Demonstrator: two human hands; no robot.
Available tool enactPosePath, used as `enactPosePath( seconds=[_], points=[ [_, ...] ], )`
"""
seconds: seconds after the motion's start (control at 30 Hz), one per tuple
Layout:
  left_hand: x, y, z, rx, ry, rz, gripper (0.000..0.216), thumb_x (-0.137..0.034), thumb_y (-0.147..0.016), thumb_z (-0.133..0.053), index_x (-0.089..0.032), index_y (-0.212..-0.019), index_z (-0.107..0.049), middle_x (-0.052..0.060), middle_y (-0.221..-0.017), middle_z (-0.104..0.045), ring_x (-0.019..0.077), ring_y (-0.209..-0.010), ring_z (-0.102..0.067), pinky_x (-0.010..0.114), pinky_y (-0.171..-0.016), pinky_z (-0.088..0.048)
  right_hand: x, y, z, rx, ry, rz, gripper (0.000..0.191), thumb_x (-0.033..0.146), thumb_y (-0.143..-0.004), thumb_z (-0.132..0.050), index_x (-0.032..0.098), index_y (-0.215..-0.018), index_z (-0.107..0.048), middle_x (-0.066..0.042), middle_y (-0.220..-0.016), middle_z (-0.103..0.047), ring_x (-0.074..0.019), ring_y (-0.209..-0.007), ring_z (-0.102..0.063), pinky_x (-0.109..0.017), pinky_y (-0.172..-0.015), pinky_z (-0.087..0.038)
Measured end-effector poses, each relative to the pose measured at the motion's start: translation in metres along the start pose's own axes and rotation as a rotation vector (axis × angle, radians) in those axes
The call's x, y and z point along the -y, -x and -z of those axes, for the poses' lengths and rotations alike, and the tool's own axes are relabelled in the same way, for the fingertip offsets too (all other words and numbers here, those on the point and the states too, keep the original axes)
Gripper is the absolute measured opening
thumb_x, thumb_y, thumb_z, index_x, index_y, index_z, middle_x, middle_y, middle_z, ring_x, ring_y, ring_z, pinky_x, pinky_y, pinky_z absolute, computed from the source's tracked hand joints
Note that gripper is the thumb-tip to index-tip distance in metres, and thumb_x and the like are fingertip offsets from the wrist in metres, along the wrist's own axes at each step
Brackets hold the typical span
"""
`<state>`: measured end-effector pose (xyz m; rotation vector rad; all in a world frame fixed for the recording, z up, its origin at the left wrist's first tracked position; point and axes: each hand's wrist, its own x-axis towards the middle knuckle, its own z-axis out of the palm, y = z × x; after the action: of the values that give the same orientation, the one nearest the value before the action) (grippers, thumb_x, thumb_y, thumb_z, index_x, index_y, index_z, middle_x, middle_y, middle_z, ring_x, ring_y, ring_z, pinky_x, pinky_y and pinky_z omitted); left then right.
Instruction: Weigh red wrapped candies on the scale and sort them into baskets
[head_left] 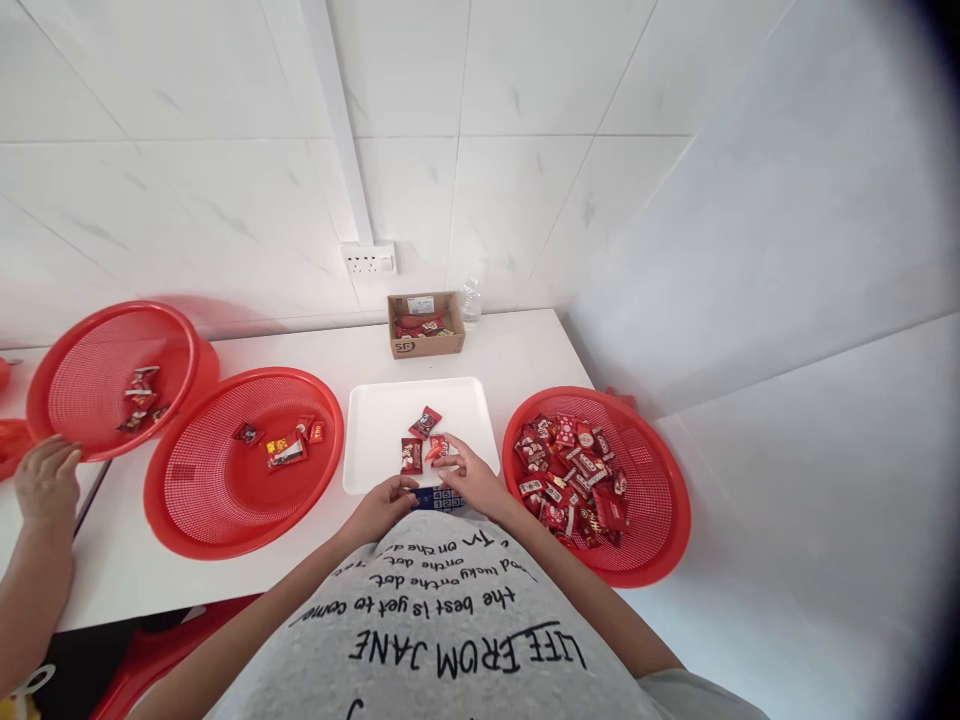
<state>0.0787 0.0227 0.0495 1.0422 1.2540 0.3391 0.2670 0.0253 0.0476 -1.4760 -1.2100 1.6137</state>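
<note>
A white tray [382, 420] lies on the table in front of me. On it are two dark red snack packets [424, 422] [411, 455]. My right hand [469, 478] rests on the tray's near edge, its fingers pinched on a small red-orange packet [437, 448]. My left hand [386, 505] sits curled at the tray's near edge, beside a dark blue object [442, 499] that lies between both hands. I cannot make out anything in the left hand.
A red mesh basket [660, 500] full of packets stands right of the tray. Two more red baskets [187, 480] [82, 370] with few packets stand left. A cardboard box [425, 325] and a clear bottle [471, 298] sit by the wall. Another person's hand [46, 482] rests far left.
</note>
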Motion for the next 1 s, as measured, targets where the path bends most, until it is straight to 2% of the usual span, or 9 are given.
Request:
enactPosePath(
  seconds=[0.1, 0.3, 0.37, 0.43, 0.57, 0.67, 0.8, 1.0],
  points=[
    [0.000, 0.000, 0.000, 0.007, -0.002, 0.002, 0.035, -0.038, -0.063, -0.061, -0.018, -0.090, -0.054, -0.001, -0.069, -0.062, 0.0167, -0.064, -0.056, 0.028, -0.061, -0.038, -0.003, 0.000, 0.002, 0.005, 0.001, -0.032, 0.062, 0.019, -0.074, -0.053, 0.026, -0.132, -0.033, -0.003, -0.103, -0.061, -0.0104, -0.064, -0.059, -0.024, -0.057, -0.045],
    [0.005, -0.004, 0.000, 0.012, -0.053, -0.012, 0.033, -0.036, -0.067, -0.057, -0.017, -0.094, -0.054, 0.000, -0.071, -0.062, 0.0167, -0.065, -0.056, 0.028, -0.061, -0.040, -0.022, 0.007, 0.014, -0.070, 0.074, -0.051, 0.040, 0.021, -0.077, -0.051, 0.019, -0.117, -0.050, -0.001, -0.088, -0.061, -0.0104, -0.063, -0.057, -0.026, -0.063, -0.047],
    [0.005, -0.005, 0.001, 0.006, -0.169, -0.042, 0.036, -0.035, -0.072, -0.052, -0.016, -0.103, -0.053, 0.001, -0.073, -0.061, 0.0165, -0.066, -0.056, 0.028, -0.063, -0.042, -0.029, 0.012, 0.018, -0.064, 0.103, -0.065, 0.038, 0.020, -0.077, -0.051, 0.019, -0.115, -0.052, 0.001, -0.081, -0.060, -0.0100, -0.062, -0.056, -0.026, -0.064, -0.047],
    [0.002, -0.006, 0.002, -0.021, -0.380, -0.111, 0.040, -0.032, -0.078, -0.046, -0.016, -0.114, -0.051, 0.001, -0.078, -0.060, 0.0165, -0.070, -0.057, 0.028, -0.067, -0.043, -0.035, 0.016, 0.020, -0.043, 0.120, -0.095, 0.037, 0.018, -0.077, -0.051, 0.018, -0.114, -0.053, 0.002, -0.076, -0.058, -0.0095, -0.061, -0.055, -0.024, -0.062, -0.046],
    [-0.009, -0.011, 0.000, -0.096, -0.921, -0.303, 0.047, -0.024, -0.084, -0.041, -0.025, -0.130, -0.042, 0.006, -0.103, -0.058, 0.0203, -0.094, -0.055, 0.032, -0.080, -0.042, -0.048, 0.017, 0.019, -0.009, 0.117, -0.132, 0.035, 0.018, -0.078, -0.053, 0.019, -0.113, -0.054, 0.002, -0.074, -0.056, -0.0089, -0.057, -0.053, -0.023, -0.056, -0.045],
    [-0.017, -0.019, -0.004, -0.112, -1.168, -0.356, 0.052, -0.025, -0.085, -0.041, -0.026, -0.137, -0.033, 0.010, -0.116, -0.053, 0.0248, -0.106, -0.051, 0.035, -0.082, -0.043, -0.054, 0.015, 0.017, 0.003, 0.115, -0.125, 0.034, 0.018, -0.077, -0.054, 0.018, -0.112, -0.055, 0.002, -0.073, -0.056, -0.0091, -0.055, -0.052, -0.023, -0.056, -0.044],
    [-0.018, -0.028, -0.006, -0.114, -1.287, -0.334, 0.053, -0.029, -0.086, -0.041, -0.026, -0.138, -0.030, 0.012, -0.120, -0.050, 0.0272, -0.108, -0.050, 0.037, -0.078, -0.046, -0.057, 0.015, 0.017, -0.006, 0.094, -0.129, 0.034, 0.019, -0.077, -0.056, 0.017, -0.110, -0.055, 0.002, -0.072, -0.055, -0.0091, -0.055, -0.052, -0.024, -0.056, -0.043],
    [-0.013, -0.032, 0.001, -0.130, -1.298, -0.318, 0.049, -0.029, -0.086, -0.043, -0.025, -0.135, -0.036, 0.012, -0.118, -0.051, 0.0269, -0.105, -0.052, 0.037, -0.078, -0.046, -0.059, 0.020, 0.019, -0.022, 0.046, -0.145, 0.033, 0.022, -0.076, -0.058, 0.018, -0.109, -0.056, 0.003, -0.071, -0.054, -0.0096, -0.056, -0.053, -0.024, -0.059, -0.043]
  ],
)
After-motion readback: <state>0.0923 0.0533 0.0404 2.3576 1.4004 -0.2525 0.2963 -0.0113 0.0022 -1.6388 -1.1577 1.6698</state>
